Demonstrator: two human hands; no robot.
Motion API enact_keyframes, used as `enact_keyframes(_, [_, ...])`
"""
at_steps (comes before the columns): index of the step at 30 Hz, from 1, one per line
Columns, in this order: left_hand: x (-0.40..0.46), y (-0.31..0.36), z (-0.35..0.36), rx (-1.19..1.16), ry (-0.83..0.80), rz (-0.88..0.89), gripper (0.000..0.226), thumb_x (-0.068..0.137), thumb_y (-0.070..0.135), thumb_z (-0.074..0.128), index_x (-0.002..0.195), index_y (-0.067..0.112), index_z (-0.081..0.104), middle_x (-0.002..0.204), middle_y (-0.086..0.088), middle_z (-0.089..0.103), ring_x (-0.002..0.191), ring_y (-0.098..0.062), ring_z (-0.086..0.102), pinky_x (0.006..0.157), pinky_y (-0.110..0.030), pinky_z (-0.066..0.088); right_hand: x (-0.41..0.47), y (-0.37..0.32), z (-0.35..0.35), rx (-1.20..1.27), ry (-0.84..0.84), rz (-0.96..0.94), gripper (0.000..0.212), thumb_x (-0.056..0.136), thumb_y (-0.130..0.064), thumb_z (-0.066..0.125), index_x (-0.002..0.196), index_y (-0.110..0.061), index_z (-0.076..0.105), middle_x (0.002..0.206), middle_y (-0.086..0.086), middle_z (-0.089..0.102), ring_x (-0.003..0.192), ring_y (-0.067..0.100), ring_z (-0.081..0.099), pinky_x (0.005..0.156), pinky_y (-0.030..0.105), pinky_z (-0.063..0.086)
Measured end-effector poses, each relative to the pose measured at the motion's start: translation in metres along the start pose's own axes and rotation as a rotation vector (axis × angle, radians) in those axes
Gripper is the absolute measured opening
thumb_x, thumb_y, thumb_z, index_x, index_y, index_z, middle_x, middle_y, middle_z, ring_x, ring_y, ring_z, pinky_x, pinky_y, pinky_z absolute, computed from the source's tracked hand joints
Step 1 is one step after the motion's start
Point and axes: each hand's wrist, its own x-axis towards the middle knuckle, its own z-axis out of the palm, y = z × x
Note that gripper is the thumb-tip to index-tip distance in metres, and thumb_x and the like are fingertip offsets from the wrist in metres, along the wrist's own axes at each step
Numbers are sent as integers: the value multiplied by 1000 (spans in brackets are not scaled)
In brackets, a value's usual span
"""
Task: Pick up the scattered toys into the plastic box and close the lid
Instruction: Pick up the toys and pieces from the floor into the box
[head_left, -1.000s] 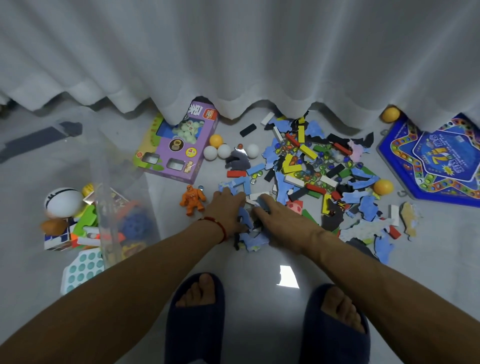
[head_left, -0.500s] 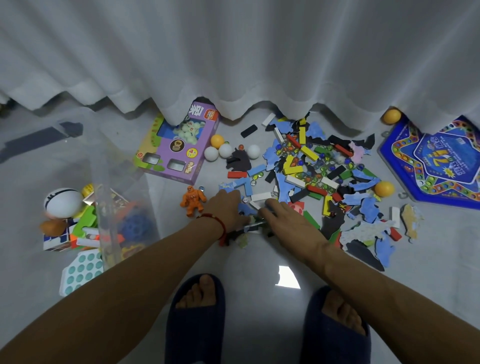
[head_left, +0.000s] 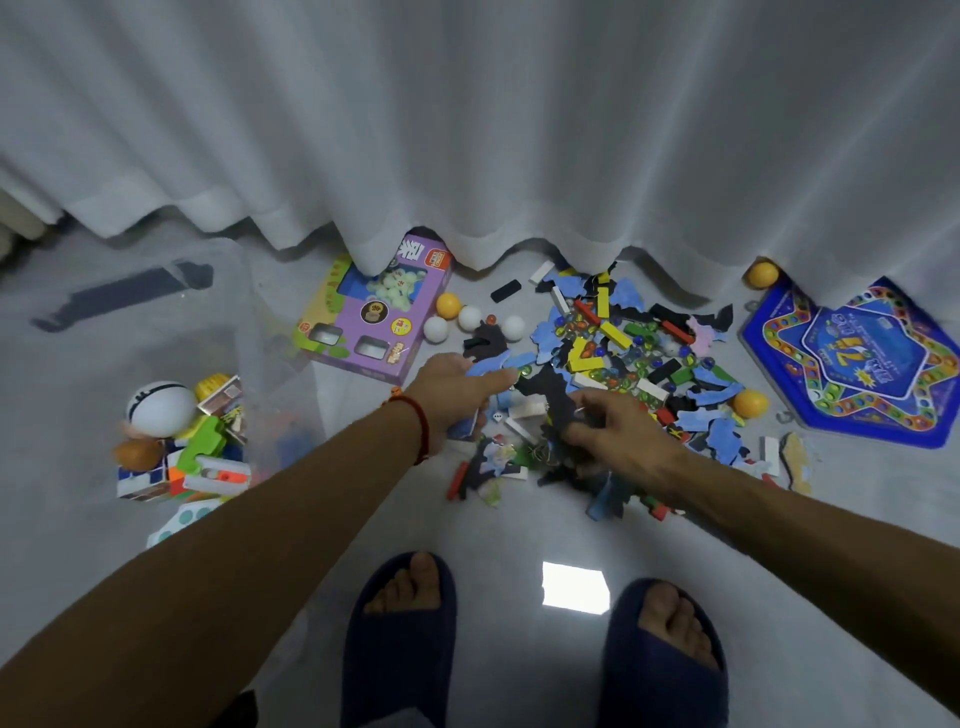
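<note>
A heap of scattered toys (head_left: 618, 353) covers the floor ahead: blue and black foam puzzle pieces, coloured blocks and marbles. My left hand (head_left: 452, 389) is lifted over its near left edge, gripping blue foam pieces (head_left: 485, 366). My right hand (head_left: 608, 421) is beside it, closed on a clump of black foam pieces (head_left: 558, 400) and small bits. The clear plastic box (head_left: 280, 395) stands at the left, holding a white ball (head_left: 161, 408), a green toy and other toys. Its walls are hard to make out.
A purple toy carton (head_left: 374, 322) lies under the white curtain (head_left: 467, 130), with white and orange balls (head_left: 470, 317) beside it. A blue board game (head_left: 857, 358) lies at the right, an orange ball (head_left: 750, 402) near it. My slippered feet (head_left: 400, 639) stand at the bottom.
Both hands have risen off the floor with gathered pieces. The left hand moved up and away, now covering the orange figure. Loose pieces lie dragged toward my feet.
</note>
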Motion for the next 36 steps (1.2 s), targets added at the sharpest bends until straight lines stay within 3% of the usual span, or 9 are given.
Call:
enact_keyframes(4, [-56,27,-31,-251,-14,163,20,94,20,63,91,5,49,62,-9,45,42,-17,45,44,-24,44,-38,-70,0,80,-133,-29,14,98,-8,56,106,-20,56,88,13,71,71,28,63,73,43,54])
enact_keyframes(10, [-136,33,-126,-507,248,230,21,96,16,55,79,10,46,53,-4,41,36,-16,40,42,-21,36,-73,-164,75,-21,-352,-196,61,97,-1,57,151,-3,29,96,25,68,79,39,71,80,45,61])
enact_keyframes(14, [-176,4,-192,-546,551,130,19,96,28,52,86,13,51,69,-6,43,42,-18,34,51,-28,33,-81,-203,157,-10,-452,-243,49,97,-3,58,142,-2,39,98,26,70,62,25,69,56,25,58])
enact_keyframes(17, [-193,-23,-217,-485,673,8,21,96,29,51,96,10,60,89,-9,53,69,-25,49,62,-35,44,-70,-209,208,-13,-452,-203,22,98,-9,57,114,7,58,100,26,70,76,30,70,82,45,61])
enact_keyframes(20, [-201,-38,-220,-335,707,-55,25,91,27,54,102,5,57,94,-17,53,72,-26,49,71,-35,45,-59,-206,222,-74,-388,-187,21,98,-13,54,109,2,63,104,24,70,85,30,71,84,48,60])
enact_keyframes(24, [-195,-28,-189,75,757,114,38,90,24,60,126,17,52,123,-7,52,103,-23,51,82,-28,38,-54,-189,169,-287,-376,-280,21,100,-15,52,117,-10,63,105,13,70,90,23,71,71,32,60])
enact_keyframes(27, [-173,-8,-144,200,658,304,50,87,25,60,136,23,48,130,0,50,114,-18,51,96,-29,41,-44,-164,95,-396,-263,-328,19,99,-14,53,114,-15,66,105,9,69,88,24,71,72,36,62])
enact_keyframes(30, [-139,15,-95,338,569,442,45,86,23,62,129,25,51,129,3,51,113,-11,47,87,-19,34,-27,-128,13,-564,-63,-303,16,98,-16,55,108,-16,67,106,3,70,81,17,69,72,36,59])
enact_keyframes(36, [-42,26,-18,465,281,312,36,87,18,62,122,15,57,128,-5,56,111,-18,52,84,-21,37,12,-38,-80,-931,46,-129,23,95,-20,58,114,-13,69,122,8,67,107,25,62,80,27,43])
